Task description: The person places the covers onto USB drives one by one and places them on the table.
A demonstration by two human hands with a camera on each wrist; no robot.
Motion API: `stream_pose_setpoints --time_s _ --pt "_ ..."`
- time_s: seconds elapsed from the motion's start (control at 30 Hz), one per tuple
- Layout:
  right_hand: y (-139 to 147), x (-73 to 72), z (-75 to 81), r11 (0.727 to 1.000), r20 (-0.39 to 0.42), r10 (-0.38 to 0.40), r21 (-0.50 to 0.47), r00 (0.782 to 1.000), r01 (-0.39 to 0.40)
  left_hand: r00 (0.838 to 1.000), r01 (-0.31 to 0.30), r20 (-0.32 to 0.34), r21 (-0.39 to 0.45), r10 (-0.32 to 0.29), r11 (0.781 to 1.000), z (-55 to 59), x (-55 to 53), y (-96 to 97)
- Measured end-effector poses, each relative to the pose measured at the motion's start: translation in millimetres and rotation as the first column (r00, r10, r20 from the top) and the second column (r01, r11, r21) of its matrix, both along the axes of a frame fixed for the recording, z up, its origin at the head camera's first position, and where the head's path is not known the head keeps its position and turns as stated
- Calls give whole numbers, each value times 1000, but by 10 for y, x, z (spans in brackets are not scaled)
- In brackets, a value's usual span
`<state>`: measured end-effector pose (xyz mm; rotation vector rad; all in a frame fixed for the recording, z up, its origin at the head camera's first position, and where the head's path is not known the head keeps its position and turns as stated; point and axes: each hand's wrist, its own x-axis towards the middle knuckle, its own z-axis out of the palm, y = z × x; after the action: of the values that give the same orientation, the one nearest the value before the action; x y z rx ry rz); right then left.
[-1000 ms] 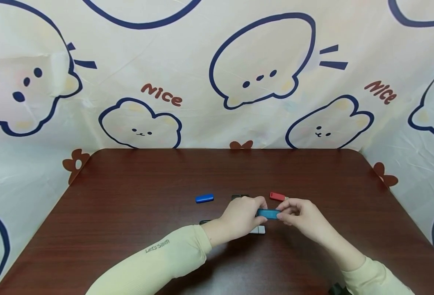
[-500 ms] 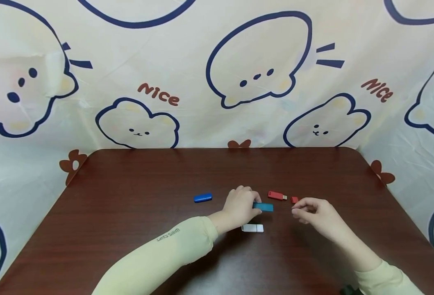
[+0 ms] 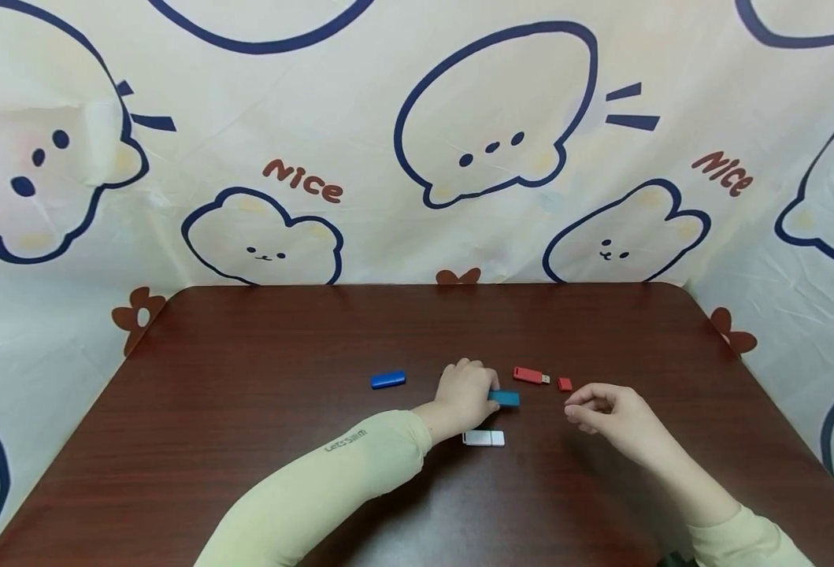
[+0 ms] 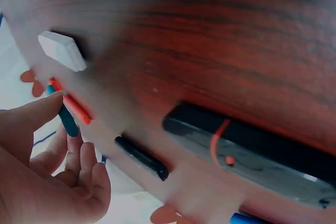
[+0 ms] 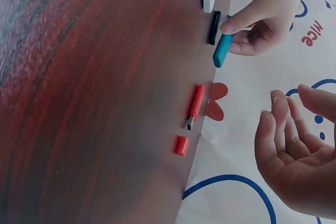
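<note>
My left hand point(image 3: 465, 394) pinches a teal USB flash drive point(image 3: 505, 398) between thumb and fingers, above the table. The drive's right end sticks out past the fingertips. Off to the right, my right hand point(image 3: 611, 413) holds nothing; its fingers are loosely bent, with the thumb apart from them in the right wrist view. Nearest to it lies a small red cap point(image 3: 565, 384). Left of the cap is an uncapped red USB flash drive point(image 3: 528, 376), its metal plug point(image 5: 190, 123) bare. A white flash drive point(image 3: 483, 438) lies in front of my left hand.
A blue flash drive point(image 3: 388, 380) lies left of my left hand. The left wrist view shows a slim black stick point(image 4: 140, 157) and a black-and-grey stick with a red line point(image 4: 252, 150); my left arm mostly hides these in the head view. A patterned cloth point(image 3: 360, 118) stands behind the table.
My right hand has let go of the teal drive's right end and moved right, bringing the red cap into sight. My left hand keeps the drive and has shifted slightly toward the back.
</note>
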<state>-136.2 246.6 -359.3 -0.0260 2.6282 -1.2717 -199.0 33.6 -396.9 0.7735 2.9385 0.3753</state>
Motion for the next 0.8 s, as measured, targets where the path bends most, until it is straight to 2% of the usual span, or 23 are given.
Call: stream_pose_setpoints --time_s 0.13,0.33,0.63,0.73,0.8 --pt "-1 11 -19 1000 -7 14 -14 1000 -14 1000 -1 -2 -54 1 999 -41 1 6" --pt "-6 5 -19 1000 -9 14 -15 1000 -14 1000 -8 -8 -92 7 996 -95 4 1" --pt "7 -11 -32 1000 0 8 -23 1000 -8 1000 -18 -15 -86 17 996 -117 0 -4" --pt "29 -33 -58 1000 -7 11 13 1000 -11 1000 -14 -7 -75 13 997 -111 1 -8" --pt "49 -61 -73 996 -27 26 83 999 -23 1000 -12 10 -61 12 998 -99 8 -18"
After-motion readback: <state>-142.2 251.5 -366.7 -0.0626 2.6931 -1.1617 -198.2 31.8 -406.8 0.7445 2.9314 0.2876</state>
